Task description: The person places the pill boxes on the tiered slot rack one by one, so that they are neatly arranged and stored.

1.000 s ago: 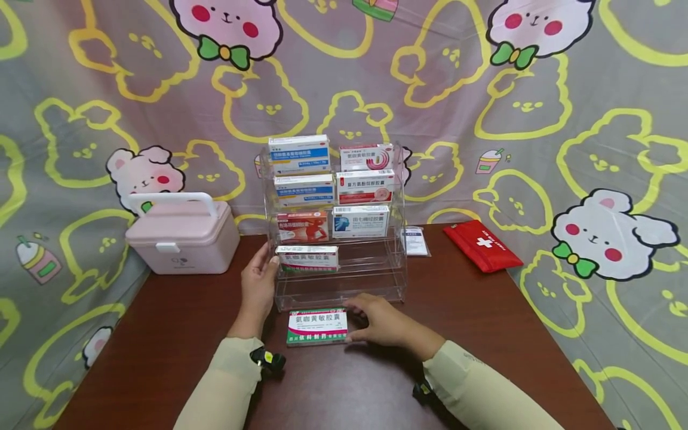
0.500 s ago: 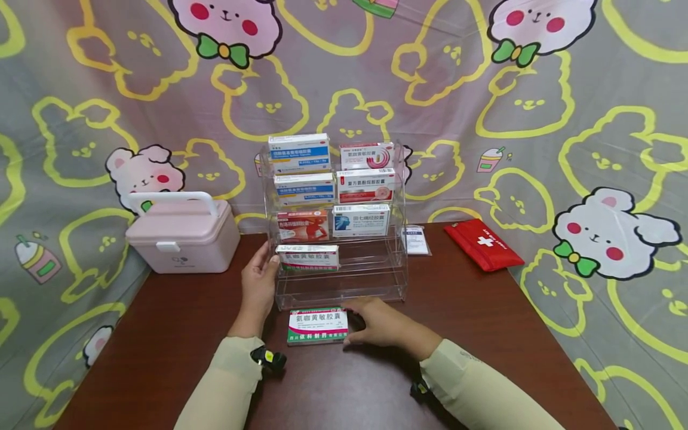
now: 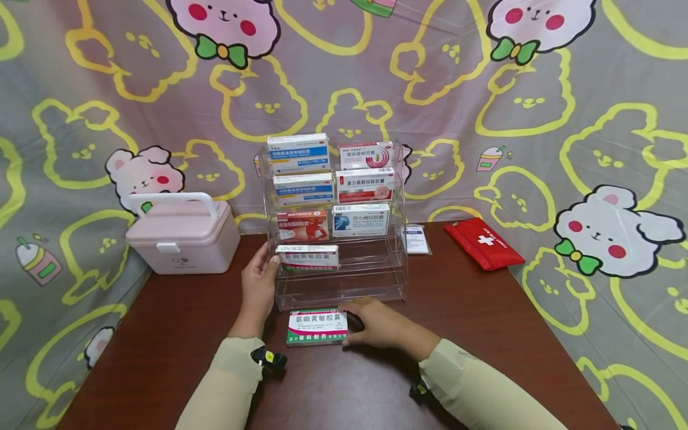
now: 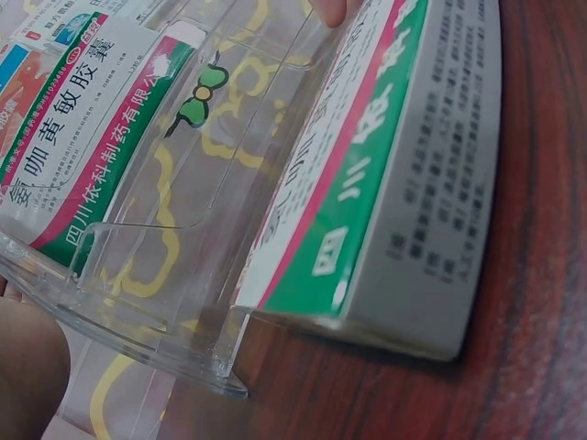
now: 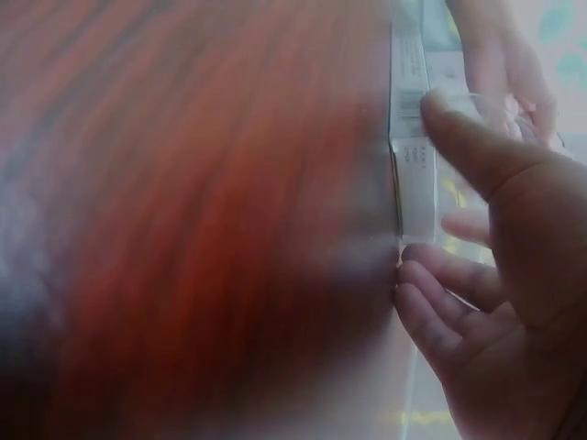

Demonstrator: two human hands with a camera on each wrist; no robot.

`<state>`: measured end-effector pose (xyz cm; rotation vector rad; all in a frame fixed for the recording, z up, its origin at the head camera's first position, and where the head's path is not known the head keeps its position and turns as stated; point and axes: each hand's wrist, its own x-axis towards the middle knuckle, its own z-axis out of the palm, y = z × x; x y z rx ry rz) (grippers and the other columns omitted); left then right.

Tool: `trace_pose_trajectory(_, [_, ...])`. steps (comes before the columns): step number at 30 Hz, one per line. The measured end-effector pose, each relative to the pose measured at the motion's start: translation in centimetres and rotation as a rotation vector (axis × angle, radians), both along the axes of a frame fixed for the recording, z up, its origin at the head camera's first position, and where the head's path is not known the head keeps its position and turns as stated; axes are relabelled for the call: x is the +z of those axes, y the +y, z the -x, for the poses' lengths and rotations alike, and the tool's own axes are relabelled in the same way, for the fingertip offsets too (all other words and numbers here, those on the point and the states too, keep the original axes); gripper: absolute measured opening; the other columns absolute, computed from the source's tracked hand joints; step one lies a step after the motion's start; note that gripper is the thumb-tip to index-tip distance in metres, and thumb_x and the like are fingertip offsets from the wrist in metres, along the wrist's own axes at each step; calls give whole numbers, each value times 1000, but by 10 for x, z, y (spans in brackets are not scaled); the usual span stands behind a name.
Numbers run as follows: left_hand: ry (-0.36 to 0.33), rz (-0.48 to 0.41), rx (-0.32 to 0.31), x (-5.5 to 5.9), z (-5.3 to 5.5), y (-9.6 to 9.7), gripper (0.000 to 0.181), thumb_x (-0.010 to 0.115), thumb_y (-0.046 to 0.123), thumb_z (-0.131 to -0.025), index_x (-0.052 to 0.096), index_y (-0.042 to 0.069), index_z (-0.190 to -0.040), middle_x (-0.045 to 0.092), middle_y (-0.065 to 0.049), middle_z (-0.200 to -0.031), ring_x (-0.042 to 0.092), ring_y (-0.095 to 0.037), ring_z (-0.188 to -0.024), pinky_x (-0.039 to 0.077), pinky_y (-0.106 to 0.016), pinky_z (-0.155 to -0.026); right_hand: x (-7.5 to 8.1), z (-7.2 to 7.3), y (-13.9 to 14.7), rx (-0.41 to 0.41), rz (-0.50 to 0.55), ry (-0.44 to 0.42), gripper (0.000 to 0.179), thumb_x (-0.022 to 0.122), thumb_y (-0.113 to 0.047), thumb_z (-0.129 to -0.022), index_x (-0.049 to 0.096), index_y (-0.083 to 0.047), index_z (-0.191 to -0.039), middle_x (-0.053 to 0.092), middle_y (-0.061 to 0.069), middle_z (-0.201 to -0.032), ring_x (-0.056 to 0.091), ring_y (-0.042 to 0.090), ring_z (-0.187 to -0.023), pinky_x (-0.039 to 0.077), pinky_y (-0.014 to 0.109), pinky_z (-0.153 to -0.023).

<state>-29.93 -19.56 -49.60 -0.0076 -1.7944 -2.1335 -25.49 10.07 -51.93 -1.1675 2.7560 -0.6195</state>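
A green, white and pink medicine box (image 3: 317, 326) lies flat on the table in front of a clear acrylic rack (image 3: 371, 292). At its right end, my right hand (image 3: 384, 322) holds it between the thumb at the near edge and fingers at the far edge. The right wrist view shows the thumb (image 5: 468, 137) against the box's narrow side (image 5: 415, 174). My left hand (image 3: 259, 283) grips the rack's left side, thumb in front. Beside that thumb, a similar medicine box (image 3: 309, 259) stands in the rack's second tier from the bottom.
Several other medicine boxes (image 3: 361, 221) stand in the upper tiers. A pink lidded case (image 3: 183, 239) sits at the left, a red first-aid pouch (image 3: 484, 243) at the right. Behind the rack's right side lies a white packet (image 3: 416, 240). A patterned curtain (image 3: 344, 71) hangs behind the table.
My right hand has shifted slightly left, its thumb and fingers coming over the right end of the lying box. The left hand and the rack have stayed put.
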Motion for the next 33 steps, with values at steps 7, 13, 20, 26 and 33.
trace_pose_trajectory(7, [0, -10, 11, -2, 2, 1, 54, 56, -2, -110, 46, -2, -163, 47, -15, -170, 41, -27, -160, 45, -18, -120, 0, 0, -2, 1, -2, -1, 63, 86, -48, -93, 66, -16, -144, 71, 5, -142, 65, 25, -136, 53, 46, -119])
trace_pose_trajectory(13, [-1, -14, 11, -2, 1, 3, 54, 57, -3, -109, 46, -4, -162, 46, -19, -170, 41, -32, -160, 46, -17, -118, -3, -2, 4, -22, 2, -4, 74, 89, -45, -90, 64, -9, -150, 69, 11, -147, 64, 29, -139, 52, 48, -120])
trace_pose_trajectory(20, [17, -15, 10, -3, 2, 2, 53, 57, -3, -109, 46, -5, -162, 45, -21, -170, 40, -34, -160, 45, -17, -119, 1, -8, 17, -69, 110, -29, 79, 102, -39, -74, 69, -12, -140, 69, 5, -128, 70, 22, -115, 61, 40, -101])
trace_pose_trajectory(26, [20, -16, 9, -2, 2, 2, 54, 57, -5, -109, 45, -6, -162, 45, -22, -170, 40, -34, -160, 46, -16, -118, 2, -12, 27, -118, 262, -112, 63, 102, -17, -75, 69, -13, -128, 63, 0, -115, 71, 17, -101, 63, 25, -83])
trace_pose_trajectory(33, [16, -24, 13, -2, 2, 2, 54, 57, -5, -109, 45, -6, -161, 45, -22, -169, 40, -33, -160, 45, -17, -119, 0, -12, 31, -132, 311, -30, 44, 95, -12, -84, 71, -16, -121, 73, 0, -118, 71, 14, -101, 64, 27, -85])
